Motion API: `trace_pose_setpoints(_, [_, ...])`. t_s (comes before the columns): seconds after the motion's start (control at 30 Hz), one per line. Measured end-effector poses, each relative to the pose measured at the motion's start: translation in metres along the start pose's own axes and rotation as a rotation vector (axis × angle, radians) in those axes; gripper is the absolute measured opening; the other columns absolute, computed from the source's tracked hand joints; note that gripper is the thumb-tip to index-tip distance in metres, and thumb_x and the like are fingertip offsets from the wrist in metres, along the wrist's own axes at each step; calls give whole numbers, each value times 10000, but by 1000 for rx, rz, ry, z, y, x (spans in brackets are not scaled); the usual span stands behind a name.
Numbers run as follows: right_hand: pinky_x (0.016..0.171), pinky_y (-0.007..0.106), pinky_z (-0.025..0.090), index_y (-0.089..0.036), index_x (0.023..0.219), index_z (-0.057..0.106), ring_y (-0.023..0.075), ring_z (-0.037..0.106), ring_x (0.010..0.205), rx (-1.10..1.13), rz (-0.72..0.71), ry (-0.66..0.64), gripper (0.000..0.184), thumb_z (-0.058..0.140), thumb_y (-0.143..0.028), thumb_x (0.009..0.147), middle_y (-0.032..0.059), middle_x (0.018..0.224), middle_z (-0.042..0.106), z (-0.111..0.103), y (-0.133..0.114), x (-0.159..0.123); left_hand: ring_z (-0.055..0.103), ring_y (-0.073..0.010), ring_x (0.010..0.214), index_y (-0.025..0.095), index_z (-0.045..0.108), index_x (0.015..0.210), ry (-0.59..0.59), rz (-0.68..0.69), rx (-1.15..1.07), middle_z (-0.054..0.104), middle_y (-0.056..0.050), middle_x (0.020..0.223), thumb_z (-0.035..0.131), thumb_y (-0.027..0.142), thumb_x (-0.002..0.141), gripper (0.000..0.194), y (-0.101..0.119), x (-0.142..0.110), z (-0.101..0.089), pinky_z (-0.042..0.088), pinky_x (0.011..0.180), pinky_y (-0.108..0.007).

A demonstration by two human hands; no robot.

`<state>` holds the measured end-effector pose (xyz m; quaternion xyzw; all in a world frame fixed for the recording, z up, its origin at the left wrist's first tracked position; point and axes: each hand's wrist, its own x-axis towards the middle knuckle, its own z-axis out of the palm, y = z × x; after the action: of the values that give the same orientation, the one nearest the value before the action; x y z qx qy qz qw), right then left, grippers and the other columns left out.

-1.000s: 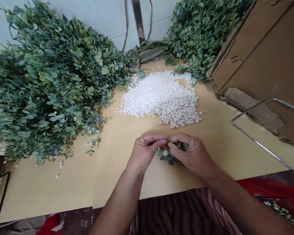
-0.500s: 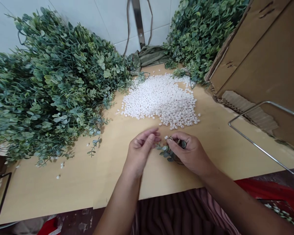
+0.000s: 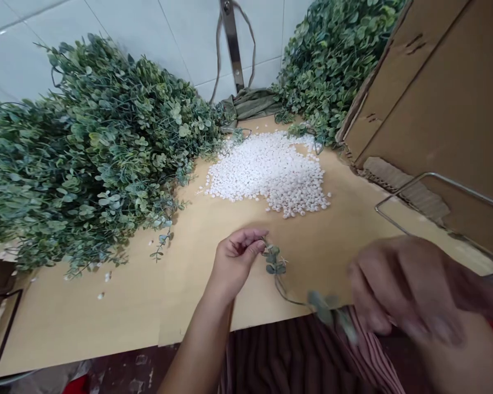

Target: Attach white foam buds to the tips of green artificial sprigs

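My left hand (image 3: 236, 260) is closed in a pinch on one end of an artificial leafy sprig (image 3: 275, 268) with small grey-green round leaves, above the front of the table. From there the thin stem curves down and right past the table edge to blurred leaves beside my right hand (image 3: 406, 290). That hand is raised at the right, close to the camera and smeared by motion. Its fingers are curled, and what they hold, if anything, is hidden. Beyond both hands lies a pile of small white beads or buds (image 3: 267, 169).
Bushy artificial greenery (image 3: 107, 164) is heaped on the left, with more greenery (image 3: 332, 60) at the back right. A cardboard box (image 3: 439, 98) stands at the right by a bent metal wire frame (image 3: 427, 176). A few white pieces (image 3: 101, 295) lie loose on the table (image 3: 189, 295).
My right hand has moved right and up toward the camera, away from my left hand. The sprig, earlier bunched in my right hand, now stretches out from my left hand's pinch.
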<state>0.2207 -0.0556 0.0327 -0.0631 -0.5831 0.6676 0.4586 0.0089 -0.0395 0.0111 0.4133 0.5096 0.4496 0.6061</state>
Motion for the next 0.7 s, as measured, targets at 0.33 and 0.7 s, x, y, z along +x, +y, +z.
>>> trace_pose_setpoints(0.33, [660,266,482,-158,868,625,159,609,763,-530,392,418,170,540,-291,805,55,823,650,17,54,27,569,-77,581,165,665,743,-95,96,-119,650,19,623,782,237,578,215,-1,-4,5,462,597,-190])
trace_pose_setpoints(0.7, [599,271,427,-178,781,571,158,541,676,-1000,241,475,63,515,-199,801,34,729,582,32,60,25,601,-99,644,171,726,724,4,20,-133,700,-12,692,782,207,557,180,-5,1,8,478,630,-200])
